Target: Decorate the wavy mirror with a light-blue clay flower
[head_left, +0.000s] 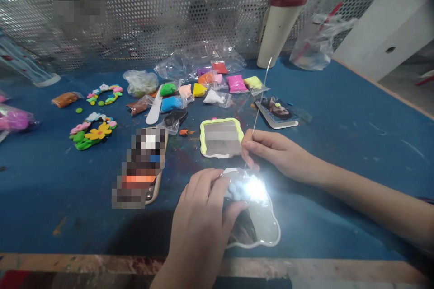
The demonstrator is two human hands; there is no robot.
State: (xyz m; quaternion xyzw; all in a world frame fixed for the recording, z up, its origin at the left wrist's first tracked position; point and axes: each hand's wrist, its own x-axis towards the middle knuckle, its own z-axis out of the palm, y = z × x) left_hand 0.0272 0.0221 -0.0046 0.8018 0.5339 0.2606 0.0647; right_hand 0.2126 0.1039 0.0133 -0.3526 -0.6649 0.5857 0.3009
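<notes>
A wavy-edged mirror [267,228] with a white rim lies near the table's front edge, a bright glare on its upper right. My left hand [201,201] steadies it, fingers curled at its upper left and thumb across the glass. Small pale-blue clay lumps [233,188] sit on the mirror beside these fingers. Pinched in my right hand [262,146] is a long thin metal rod [261,101], its lower end down at the mirror's top edge. Just beyond, a second mirror [222,135] has yellow-green clay around part of its frame.
A phone [158,185] lies left of my hands. Bagged coloured clay [172,104], a white spatula [155,110] and two flower-decorated rings [98,132] are farther back. At right stand a small booklet-like block [278,113], a tumbler [280,27] and a plastic bag [313,47].
</notes>
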